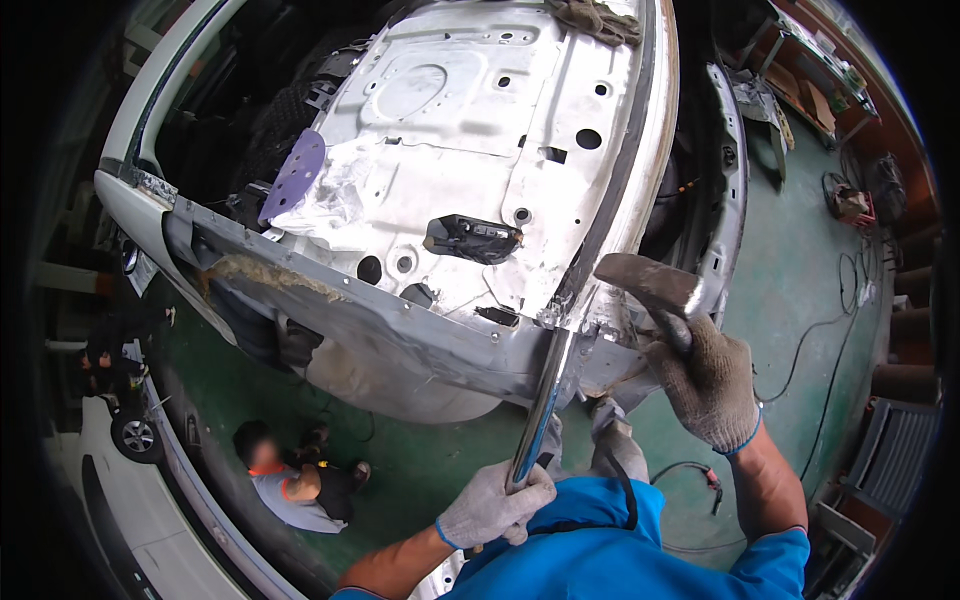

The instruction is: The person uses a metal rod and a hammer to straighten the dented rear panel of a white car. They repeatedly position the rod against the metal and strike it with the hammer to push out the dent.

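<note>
My left hand [497,505], in a pale work glove, is closed around the lower part of a shiny metal bar [543,405]. The bar slants upward, and its far end meets the edge of the stripped car body [420,325] near the corner. In my right hand [712,385], also gloved, is a hammer with its worn metal head [650,283] raised just right of that corner. Fingers cover most of the hammer's handle. The white sheet-metal panel [450,180] of the body shows holes, a ripped spot and scuffed paint near the bar.
On the panel lie a purple perforated sheet [295,178], a black plastic part [474,239] and a dirty cloth or glove [600,20]. A person [300,485] squats at lower left, near a white car [140,510]. Cables [835,325] trail over the green floor at right.
</note>
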Action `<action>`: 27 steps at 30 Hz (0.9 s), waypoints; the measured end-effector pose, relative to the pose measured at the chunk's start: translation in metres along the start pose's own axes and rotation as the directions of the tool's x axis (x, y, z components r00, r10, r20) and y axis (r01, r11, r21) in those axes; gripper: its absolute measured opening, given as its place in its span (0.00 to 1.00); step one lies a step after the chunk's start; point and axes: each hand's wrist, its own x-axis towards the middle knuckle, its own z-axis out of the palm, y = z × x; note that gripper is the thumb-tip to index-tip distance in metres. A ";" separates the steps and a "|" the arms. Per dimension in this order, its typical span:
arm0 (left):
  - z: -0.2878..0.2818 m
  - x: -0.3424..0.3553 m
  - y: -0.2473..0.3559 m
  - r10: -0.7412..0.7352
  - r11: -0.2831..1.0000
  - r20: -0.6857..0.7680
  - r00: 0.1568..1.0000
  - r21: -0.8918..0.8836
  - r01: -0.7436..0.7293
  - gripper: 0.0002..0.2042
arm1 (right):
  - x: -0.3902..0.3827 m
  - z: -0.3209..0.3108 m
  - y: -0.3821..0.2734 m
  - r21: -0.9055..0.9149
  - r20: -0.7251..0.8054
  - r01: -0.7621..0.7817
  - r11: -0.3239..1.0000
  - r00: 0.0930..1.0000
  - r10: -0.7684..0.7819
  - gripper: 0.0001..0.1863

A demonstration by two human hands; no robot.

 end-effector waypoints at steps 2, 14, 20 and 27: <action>0.004 0.000 -0.002 0.006 1.000 -0.043 0.999 0.014 -0.006 0.08 | 0.005 0.001 -0.006 -0.062 0.021 0.041 0.997 0.999 -0.039 0.14; 0.012 0.015 -0.010 0.093 0.995 -0.092 0.991 0.050 -0.089 0.08 | 0.018 0.004 -0.012 -0.198 -0.004 0.134 0.971 0.990 -0.138 0.16; 0.009 0.016 -0.009 0.066 0.998 -0.045 0.997 0.022 -0.065 0.08 | 0.018 0.005 -0.007 -0.317 0.104 0.154 0.936 0.986 -0.127 0.19; 0.010 0.016 -0.009 0.086 0.993 -0.052 0.995 0.080 -0.082 0.08 | 0.019 0.006 -0.004 -0.264 0.035 0.170 0.950 0.985 -0.167 0.17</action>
